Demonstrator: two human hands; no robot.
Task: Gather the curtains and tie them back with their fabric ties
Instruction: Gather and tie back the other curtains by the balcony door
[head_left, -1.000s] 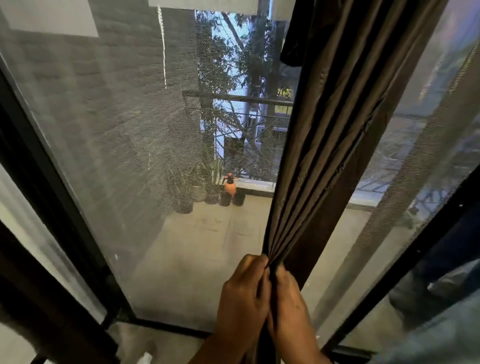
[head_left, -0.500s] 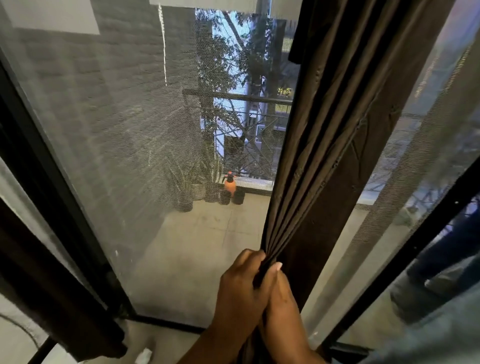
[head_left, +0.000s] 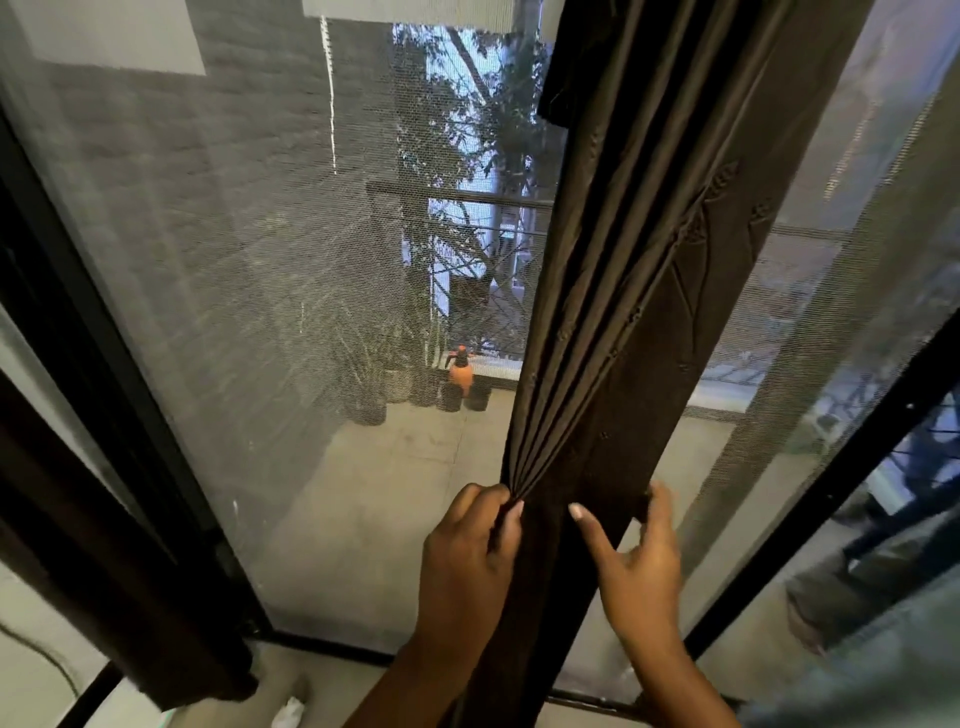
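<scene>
Left hand: pinches curtain pleats.
Right hand: fingers spread, nearer the loose right edge.
Curtain: hangs upright.

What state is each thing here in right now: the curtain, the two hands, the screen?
Curtain: partly gathered into pleats, no tie on it.
Left hand: pinches the pleats.
Right hand: spread, fingers reaching round the curtain's right edge.
Screen: uncovered left of the curtain.
</scene>
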